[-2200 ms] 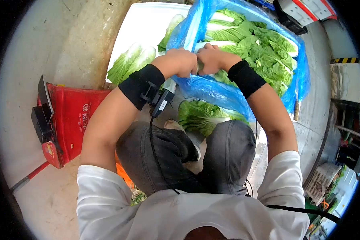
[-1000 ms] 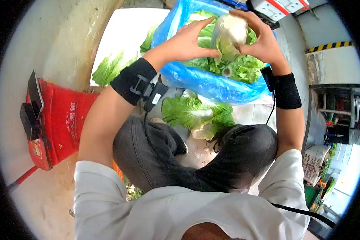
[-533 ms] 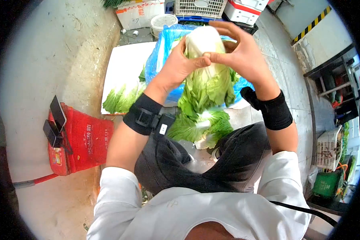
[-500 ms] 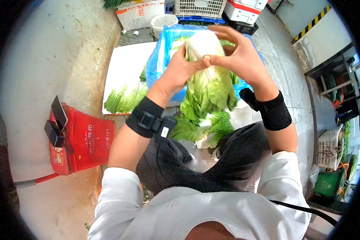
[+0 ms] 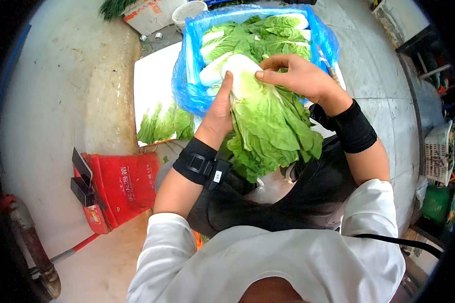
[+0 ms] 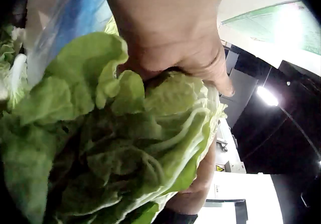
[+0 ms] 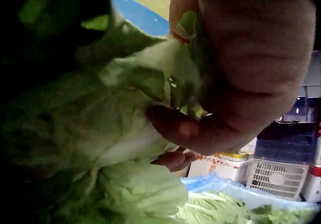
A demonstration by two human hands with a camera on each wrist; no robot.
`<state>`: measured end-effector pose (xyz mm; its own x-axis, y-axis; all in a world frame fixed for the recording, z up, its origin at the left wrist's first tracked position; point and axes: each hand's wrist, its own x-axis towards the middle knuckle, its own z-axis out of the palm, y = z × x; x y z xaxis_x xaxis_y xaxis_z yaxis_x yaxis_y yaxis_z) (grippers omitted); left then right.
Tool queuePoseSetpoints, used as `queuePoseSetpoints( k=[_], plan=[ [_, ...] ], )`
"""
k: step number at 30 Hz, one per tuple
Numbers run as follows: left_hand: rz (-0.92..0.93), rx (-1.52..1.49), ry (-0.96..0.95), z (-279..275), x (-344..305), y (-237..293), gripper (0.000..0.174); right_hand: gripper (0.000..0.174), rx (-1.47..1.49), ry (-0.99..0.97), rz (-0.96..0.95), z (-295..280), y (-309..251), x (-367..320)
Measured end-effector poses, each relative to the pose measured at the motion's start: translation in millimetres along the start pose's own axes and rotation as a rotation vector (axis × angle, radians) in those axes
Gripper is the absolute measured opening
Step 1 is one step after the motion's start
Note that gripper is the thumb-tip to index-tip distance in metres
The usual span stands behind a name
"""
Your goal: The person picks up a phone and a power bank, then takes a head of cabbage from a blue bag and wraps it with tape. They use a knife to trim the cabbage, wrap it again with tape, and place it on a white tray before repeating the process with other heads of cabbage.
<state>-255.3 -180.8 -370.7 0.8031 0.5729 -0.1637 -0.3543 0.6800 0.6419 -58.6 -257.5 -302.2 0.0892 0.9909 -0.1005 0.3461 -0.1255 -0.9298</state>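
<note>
A napa cabbage (image 5: 273, 123) is held over the person's lap, its white base toward the box and its green leaves spreading toward the knees. My left hand (image 5: 218, 112) grips it from the left, thumb up along the white base and the other fingers hidden beneath. At its upper right side, my right hand (image 5: 308, 80) holds an outer leaf between thumb and curled fingers. The right wrist view shows this leaf (image 7: 173, 58) folding into the right hand's grip. In the left wrist view, loose green leaves (image 6: 100, 148) hang below the left hand.
Beyond the hands stands a box lined with blue plastic (image 5: 187, 96), holding several cabbages (image 5: 283, 35). Left of it, cabbage leaves (image 5: 164, 121) lie on a white board (image 5: 154, 76). A red container (image 5: 124, 184) is at the left, and a white bucket (image 5: 188, 12) farther back.
Both hands have lifted the cabbage out of the box and brought it lower, toward the lap. The right hand has shifted from around the base to an outer leaf at the right.
</note>
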Motion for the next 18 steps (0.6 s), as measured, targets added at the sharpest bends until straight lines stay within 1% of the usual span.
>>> queuePoseSetpoints(
  k=[2,3,4,7,8,10,11,12,13,14,15,16,17,18],
  plan=[
    [0.005,0.003,-0.005,-5.4,7.4,-6.9,0.066,0.064,-0.092,0.025,0.032,1.2,6.6,2.7],
    [-0.017,0.001,-0.052,-7.7,11.8,-9.4,0.067,0.065,-0.126,0.034,-0.006,-0.2,14.2,5.6],
    [-0.039,-0.001,-0.1,-10.0,15.5,-11.8,0.068,0.065,-0.12,0.031,0.005,-3.1,19.1,7.1],
    [-0.039,0.074,-0.131,-14.3,20.1,-8.8,0.067,0.066,0.039,-0.034,0.049,-10.9,27.9,9.5],
    [-0.044,0.072,-0.129,-14.1,20.9,-7.5,0.067,0.066,0.042,-0.034,0.054,-12.5,27.2,9.0],
    [-0.02,0.119,-0.062,-12.5,20.9,-4.2,0.063,0.062,0.256,-0.138,0.125,-16.2,22.6,7.2],
    [-0.022,0.119,-0.06,-11.2,21.3,-0.6,0.063,0.046,0.255,-0.133,0.188,-19.2,17.9,4.6],
    [0.037,0.228,-0.053,-9.6,21.1,3.6,0.065,0.046,0.256,-0.133,0.189,-21.2,16.7,2.7],
    [0.097,0.335,-0.045,-8.5,20.7,7.8,0.068,0.049,0.336,-0.168,0.191,-23.4,16.3,1.8],
    [0.098,0.335,-0.044,-8.4,19.4,11.8,0.068,0.051,0.415,-0.203,0.193,-25.4,14.0,1.1],
    [0.139,0.501,-0.022,-9.0,17.5,16.5,0.073,0.061,0.381,-0.22,0.189,-26.4,5.2,-2.9],
    [0.181,0.669,0.003,-9.0,14.5,21.8,0.079,0.061,0.383,-0.223,0.186,-24.8,5.4,-2.2],
    [0.181,0.671,0.004,-6.5,11.5,26.3,0.079,0.065,0.37,-0.243,0.192,-23.0,8.0,-2.1],
    [0.207,0.76,-0.04,-1.9,9.5,30.0,0.082,0.07,0.356,-0.262,0.199,-22.0,11.6,-1.9]
  ],
)
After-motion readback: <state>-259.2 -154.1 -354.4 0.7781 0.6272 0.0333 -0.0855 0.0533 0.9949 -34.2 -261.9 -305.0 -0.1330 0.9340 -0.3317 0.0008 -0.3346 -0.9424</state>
